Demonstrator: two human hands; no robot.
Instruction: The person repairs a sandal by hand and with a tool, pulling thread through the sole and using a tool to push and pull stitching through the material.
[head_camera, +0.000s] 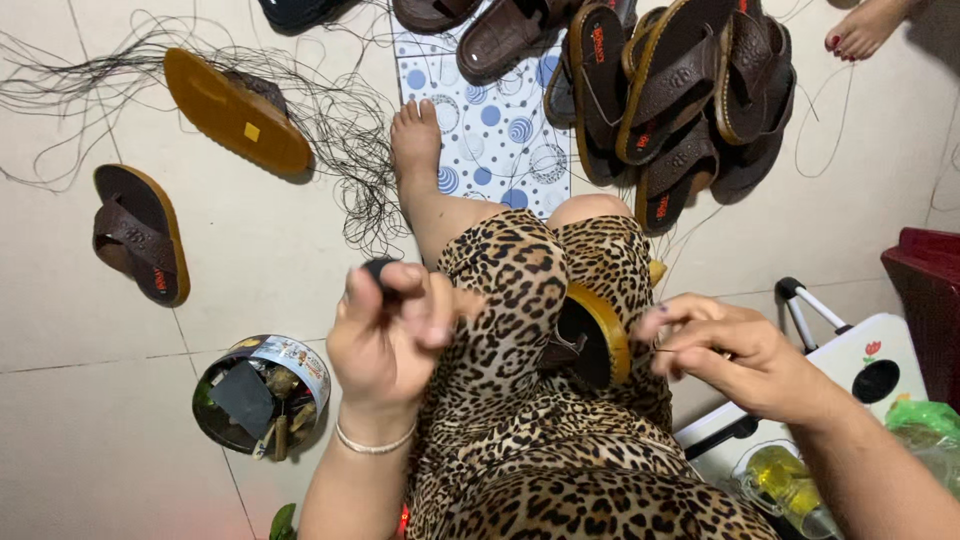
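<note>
Leather sandal w/ yellow sole, wedged on edge between leopard-print knees, frame centre; long axis runs upper left to lower right, sole facing right. Left hand closed on small black object; right hand pinches thin thread beside sole. Judgement: keep thread taut, sandal clamped firm
</note>
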